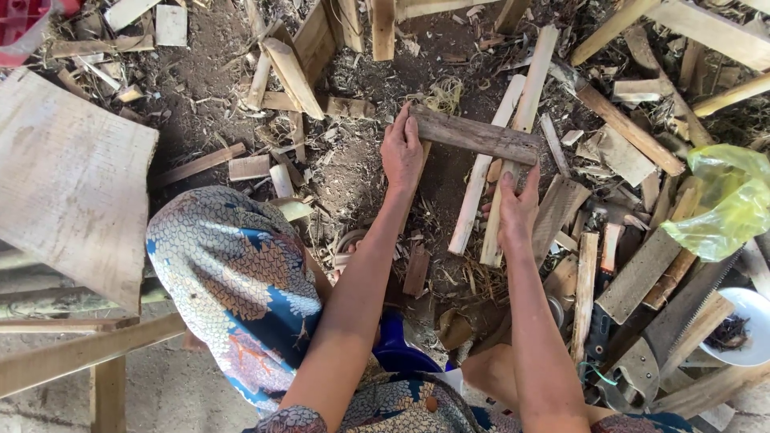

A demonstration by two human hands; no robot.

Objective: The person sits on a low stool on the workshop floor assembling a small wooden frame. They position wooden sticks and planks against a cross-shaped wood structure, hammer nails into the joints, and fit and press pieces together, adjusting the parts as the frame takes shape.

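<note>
The broad pale board (pixel 68 184) on the far left is the biggest thing on this dirt floor, but everything is easiest placed from the dark weathered plank (pixel 475 134) the person holds across the middle of the scene. It lies crosswise, tilted down to the right, on top of two pale wooden slats (pixel 497 160) that run away beneath it

The left hand (pixel 402 152) is closed over the plank's left end, fingers curled on its top edge. The right hand (pixel 517 204) sits just below the plank's right end, fingertips up against its lower edge and the slats — whether it is truly gripping or only pressing, I cannot tell

The plank looks stiff, dry and fairly light — rough and grey, likely splintery, not slippery at all. I would judge the ends the sensible places to hold it, as now, leaving the crossing over the slats free

Right of the plank and lower lies a handsaw (pixel 678 321) with its teeth towards a white bowl (pixel 746 325) at the frame edge. Above that bowl is a crumpled yellow plastic bag (pixel 726 200), translucent, with no label I can make out. Far up left of the plank, a red plastic object (pixel 24 24) pokes into the corner. Offcuts and shavings lie all around
</note>
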